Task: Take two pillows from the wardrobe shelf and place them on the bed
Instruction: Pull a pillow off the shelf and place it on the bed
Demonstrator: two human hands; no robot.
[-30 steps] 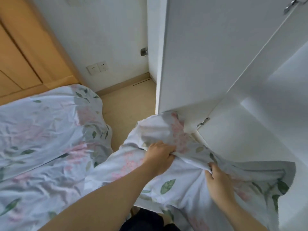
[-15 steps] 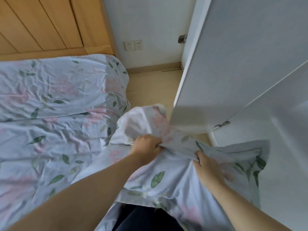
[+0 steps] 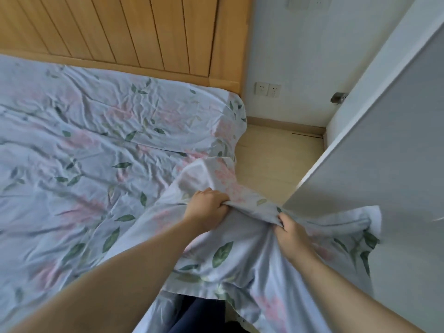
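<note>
A pillow (image 3: 237, 258) in a pale blue cover with pink flowers and green leaves hangs in front of me, between the bed and the wardrobe. My left hand (image 3: 207, 209) grips a bunched fold at its top edge. My right hand (image 3: 292, 235) grips the same edge a little further right. The pillow's left corner overlaps the side of the bed (image 3: 91, 150), which wears a matching floral sheet. Its right corner reaches the white wardrobe (image 3: 408, 272). The wardrobe shelf is out of view.
The open white wardrobe door (image 3: 389, 131) stands at the right, close above the pillow. A wooden headboard (image 3: 134, 32) runs along the far side of the bed. A strip of light floor (image 3: 276, 157) lies between bed and wardrobe, with wall sockets (image 3: 267, 89) above it.
The view has swung left, bringing much more of the bed into sight. Both hands keep the same grip and have carried the pillow away from the wardrobe, over the bed's side.
</note>
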